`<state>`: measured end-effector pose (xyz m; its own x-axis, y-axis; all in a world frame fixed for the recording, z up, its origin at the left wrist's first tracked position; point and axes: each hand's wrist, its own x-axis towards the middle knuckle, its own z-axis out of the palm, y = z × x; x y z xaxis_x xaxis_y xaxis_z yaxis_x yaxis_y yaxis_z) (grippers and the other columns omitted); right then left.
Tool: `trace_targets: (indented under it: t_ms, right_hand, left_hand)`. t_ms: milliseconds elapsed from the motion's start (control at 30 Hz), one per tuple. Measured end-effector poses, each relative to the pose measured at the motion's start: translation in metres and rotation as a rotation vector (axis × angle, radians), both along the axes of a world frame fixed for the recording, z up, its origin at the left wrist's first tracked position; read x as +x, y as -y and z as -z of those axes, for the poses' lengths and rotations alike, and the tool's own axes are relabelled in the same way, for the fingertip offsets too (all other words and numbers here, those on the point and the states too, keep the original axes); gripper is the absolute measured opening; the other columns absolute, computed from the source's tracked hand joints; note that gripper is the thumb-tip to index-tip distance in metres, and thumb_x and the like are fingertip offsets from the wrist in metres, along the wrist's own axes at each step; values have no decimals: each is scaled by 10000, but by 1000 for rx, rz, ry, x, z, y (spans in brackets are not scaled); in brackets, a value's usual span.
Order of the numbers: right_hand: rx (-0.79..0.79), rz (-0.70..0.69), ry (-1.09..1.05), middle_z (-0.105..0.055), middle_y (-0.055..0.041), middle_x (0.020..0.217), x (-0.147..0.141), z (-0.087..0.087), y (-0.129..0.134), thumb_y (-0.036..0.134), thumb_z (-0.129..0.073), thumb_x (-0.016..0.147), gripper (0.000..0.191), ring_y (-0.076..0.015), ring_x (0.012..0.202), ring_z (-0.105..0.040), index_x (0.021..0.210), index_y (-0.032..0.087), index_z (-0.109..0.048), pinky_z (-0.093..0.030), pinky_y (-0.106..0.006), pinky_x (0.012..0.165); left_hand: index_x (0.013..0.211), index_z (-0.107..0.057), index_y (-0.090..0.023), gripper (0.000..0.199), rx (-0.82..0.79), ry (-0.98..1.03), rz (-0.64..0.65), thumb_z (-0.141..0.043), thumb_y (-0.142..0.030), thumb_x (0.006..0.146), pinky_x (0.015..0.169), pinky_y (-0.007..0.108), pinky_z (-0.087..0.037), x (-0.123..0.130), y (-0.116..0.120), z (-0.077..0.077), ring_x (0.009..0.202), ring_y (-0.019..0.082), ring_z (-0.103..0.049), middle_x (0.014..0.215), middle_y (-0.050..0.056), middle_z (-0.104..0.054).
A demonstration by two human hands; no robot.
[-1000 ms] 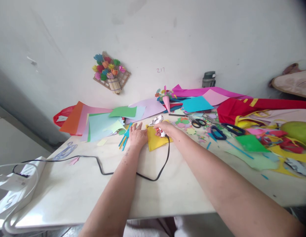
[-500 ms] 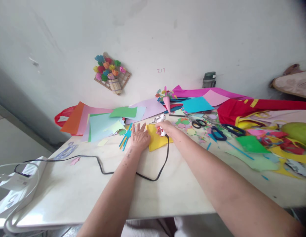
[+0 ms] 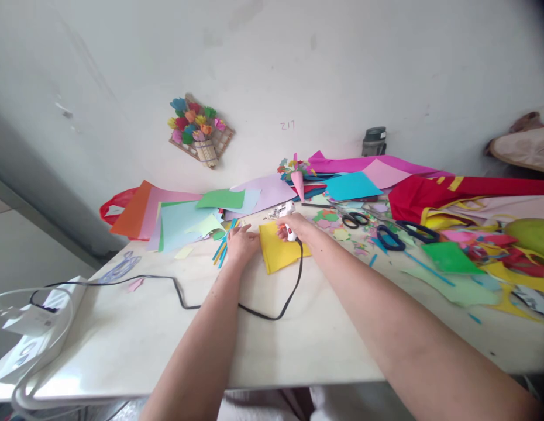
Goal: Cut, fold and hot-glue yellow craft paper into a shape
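Since the earlier frame, the left hand (image 3: 243, 244) has drawn back toward the left, uncovering the near left edge of the yellow sheet (image 3: 275, 257), while the right hand (image 3: 299, 227) has hardly shifted. That sheet lies flat on the desk (image 3: 324, 339), at the centre of the frame, under the right hand. The left hand is open and palm down, its fingers loosely spread just beside a bundle of blue and yellow strips (image 3: 220, 256); whether it touches them I cannot tell. The right hand is wrapped around a white glue gun (image 3: 291, 235), nozzle pointing left near the sheet's far edge.

To work well here, I would press the sheet down with the left fingertips behind the line of glue, well clear of the hot nozzle, and run a thin, even bead along the edge. The black cord (image 3: 295, 290) loops toward the lower centre and passes under the left forearm, so leaving it slack would avoid tugging the gun or dragging the sheet.
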<state>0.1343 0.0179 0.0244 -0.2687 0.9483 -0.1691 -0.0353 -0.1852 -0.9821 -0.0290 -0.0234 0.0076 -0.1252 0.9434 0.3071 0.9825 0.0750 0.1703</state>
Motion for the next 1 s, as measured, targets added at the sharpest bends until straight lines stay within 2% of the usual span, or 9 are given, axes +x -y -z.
trace_targets:
  t_ms: [200, 367, 667, 800, 1000]
  right_hand:
    - [-9, 31, -59, -513, 9, 412, -7, 7, -6, 101, -575, 694, 86, -121, 418, -554, 662, 104, -494, -494, -232, 435]
    - [-4, -31, 34, -546, -32, 426, -7, 12, -7, 128, -555, 703, 78, -143, 398, -551, 665, 108, -490, -453, -229, 361]
    - [-30, -59, 84, -482, 15, 376, -2, 1, -1, 79, -500, 694, 79, -133, 349, -514, 661, 129, -447, -391, -206, 294]
    - [-32, -79, 107, -489, 19, 393, 2, -1, -2, 95, -505, 692, 75, -134, 350, -520, 675, 131, -443, -395, -211, 301]
    - [-28, -136, 157, -501, 4, 397, 3, -1, -1, 111, -510, 686, 91, -133, 343, -513, 639, 139, -438, -404, -220, 323]
  left_hand:
    - [850, -670, -301, 228, 72, 36, -44, -502, -388, 722, 1004, 379, -267, -1, -1, 4, 1187, 225, -355, 1245, -49, -497]
    - [1093, -551, -263, 415, 41, 68, -73, -527, -374, 694, 996, 364, -281, -2, -5, 7, 1191, 224, -360, 1257, -4, -490]
    - [1227, -435, -391, 436, -194, 9, -16, -287, -404, 817, 1047, 505, -95, 3, -5, 2, 1320, 250, -91, 1412, -107, -249]
    - [1255, -395, -399, 451, -229, -38, 18, -251, -416, 829, 1025, 564, -44, 6, -3, -1, 1322, 278, -47, 1416, -104, -239]
    - [1284, -363, -376, 472, -237, -56, 29, -225, -397, 833, 1010, 593, -37, 7, -6, 1, 1321, 293, -22, 1420, -88, -235]
